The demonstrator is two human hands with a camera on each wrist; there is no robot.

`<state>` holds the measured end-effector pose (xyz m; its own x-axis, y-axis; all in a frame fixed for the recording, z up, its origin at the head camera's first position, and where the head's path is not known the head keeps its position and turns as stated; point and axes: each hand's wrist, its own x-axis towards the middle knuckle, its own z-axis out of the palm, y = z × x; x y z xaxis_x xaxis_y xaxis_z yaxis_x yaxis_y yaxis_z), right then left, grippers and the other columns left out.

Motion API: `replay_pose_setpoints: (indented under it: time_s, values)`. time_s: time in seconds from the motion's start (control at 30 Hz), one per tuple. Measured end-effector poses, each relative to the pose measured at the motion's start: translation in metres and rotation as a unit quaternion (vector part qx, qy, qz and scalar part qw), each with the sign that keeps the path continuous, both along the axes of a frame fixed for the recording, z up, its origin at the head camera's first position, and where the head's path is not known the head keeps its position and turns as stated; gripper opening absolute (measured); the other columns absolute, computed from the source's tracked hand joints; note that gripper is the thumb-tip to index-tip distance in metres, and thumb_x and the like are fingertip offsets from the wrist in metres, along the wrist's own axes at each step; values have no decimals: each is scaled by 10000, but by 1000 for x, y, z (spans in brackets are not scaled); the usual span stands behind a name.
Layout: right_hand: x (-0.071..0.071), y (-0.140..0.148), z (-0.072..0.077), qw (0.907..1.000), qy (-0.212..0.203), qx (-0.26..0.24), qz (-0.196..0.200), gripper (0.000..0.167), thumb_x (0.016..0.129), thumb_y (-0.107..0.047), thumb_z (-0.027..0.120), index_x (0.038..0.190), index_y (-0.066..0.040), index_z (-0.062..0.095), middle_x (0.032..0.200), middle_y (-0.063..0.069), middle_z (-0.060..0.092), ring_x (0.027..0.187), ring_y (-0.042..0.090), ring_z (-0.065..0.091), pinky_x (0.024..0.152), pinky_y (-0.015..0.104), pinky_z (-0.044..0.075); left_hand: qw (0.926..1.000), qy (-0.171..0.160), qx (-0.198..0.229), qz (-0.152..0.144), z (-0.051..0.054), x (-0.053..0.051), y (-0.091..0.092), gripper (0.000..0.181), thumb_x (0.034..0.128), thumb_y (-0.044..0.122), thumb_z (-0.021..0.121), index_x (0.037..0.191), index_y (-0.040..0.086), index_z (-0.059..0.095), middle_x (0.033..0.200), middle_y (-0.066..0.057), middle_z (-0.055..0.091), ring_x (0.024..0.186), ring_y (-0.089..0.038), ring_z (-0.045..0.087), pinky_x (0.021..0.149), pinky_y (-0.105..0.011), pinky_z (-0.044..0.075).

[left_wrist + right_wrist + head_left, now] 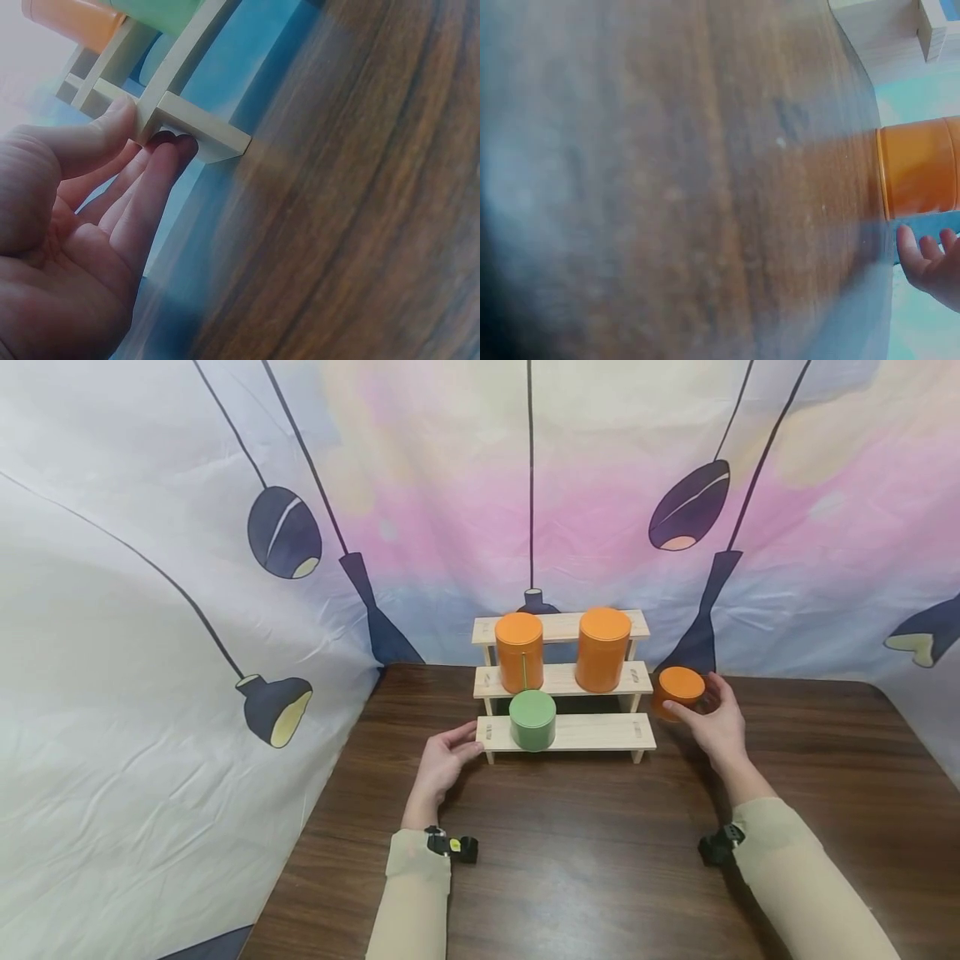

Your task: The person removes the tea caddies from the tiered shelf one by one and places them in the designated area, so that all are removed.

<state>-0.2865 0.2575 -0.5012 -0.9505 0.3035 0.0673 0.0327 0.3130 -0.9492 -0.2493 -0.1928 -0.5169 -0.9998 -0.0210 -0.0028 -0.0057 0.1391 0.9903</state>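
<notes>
A three-tier wooden display stand [592, 732] is on the table. My left hand [441, 766] pinches the left end of its lowest tier, thumb above and fingers curled underneath, also seen close up in the left wrist view. On that tier sits a short green canister [533, 720]. Two taller orange canisters [521, 652] stand on the middle tier. To the right of the stand, my right hand [718, 724] holds a short orange canister [681, 683], thumb at its front and fingers at its right. In the right wrist view, several fingertips [911, 251] show a small gap from this canister.
The dark wood-grain table [570, 860] extends in front of the stand and to both sides. Behind it hangs a cloth backdrop [450, 510] printed with lamps, close to the table's back edge. A black wrist camera [720, 845] is strapped at each cuff.
</notes>
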Motion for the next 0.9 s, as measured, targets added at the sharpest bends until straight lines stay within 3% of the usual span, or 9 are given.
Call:
replay_pose_setpoints:
  time_s: [0.33, 0.9]
  values:
    - [12, -3, 12, 9994, 72, -108, -327, 1040, 920, -367, 863, 1719, -162, 229, 1733, 112, 305, 1556, 311, 325, 1215, 523, 362, 10000, -32, 0, 16, 1, 0, 0, 440, 972, 10, 767, 1405, 15, 692, 1330, -207, 719, 1194, -263, 717, 969, -310, 574]
    - [30, -17, 24, 9978, 443, -271, -409, 925, 945, -296, 844, 1695, -165, 319, 1724, 79, 344, 1584, 229, 295, 1235, 495, 345, 9999, -100, -115, 30, 6, 4, 1, 455, 975, 26, 767, 1422, 25, 683, 1354, -187, 713, 1208, -266, 714, 1017, -372, 562]
